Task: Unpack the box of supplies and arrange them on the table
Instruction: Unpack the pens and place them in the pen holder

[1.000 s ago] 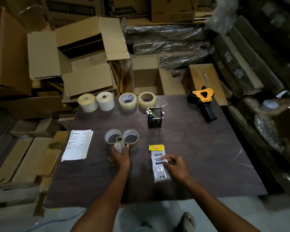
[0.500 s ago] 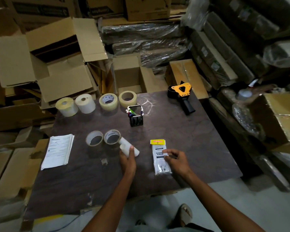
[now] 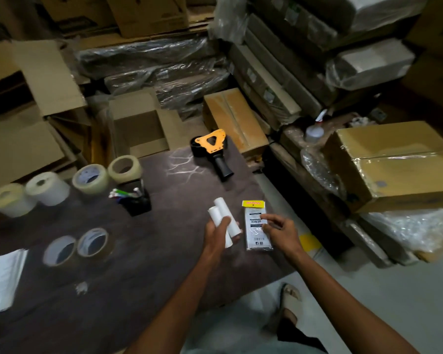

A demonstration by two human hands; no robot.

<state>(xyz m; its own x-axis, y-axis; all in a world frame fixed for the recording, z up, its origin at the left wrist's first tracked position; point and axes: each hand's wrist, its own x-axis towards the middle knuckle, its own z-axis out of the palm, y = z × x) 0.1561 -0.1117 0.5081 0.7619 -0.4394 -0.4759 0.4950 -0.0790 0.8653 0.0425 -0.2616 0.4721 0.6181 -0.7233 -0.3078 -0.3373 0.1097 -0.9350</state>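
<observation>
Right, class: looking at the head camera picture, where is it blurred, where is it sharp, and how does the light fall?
Head view: dim overall, corners darkest; the white paper stack and two brown tape rolls lying flat at left are motion-smeared; the yellow-topped clear packet and orange-and-black tape dispenser are sharper; glare streaks the dark tabletop; wide-angle bending at the edges.

Bare forearms, sleeveless; beige slide sandal [image 3: 289, 300] on foot.

Dim storeroom: stacked cardboard boxes [image 3: 399, 159], plastic-wrapped bundles [image 3: 164, 70], pale grey floor [image 3: 394, 302].
</observation>
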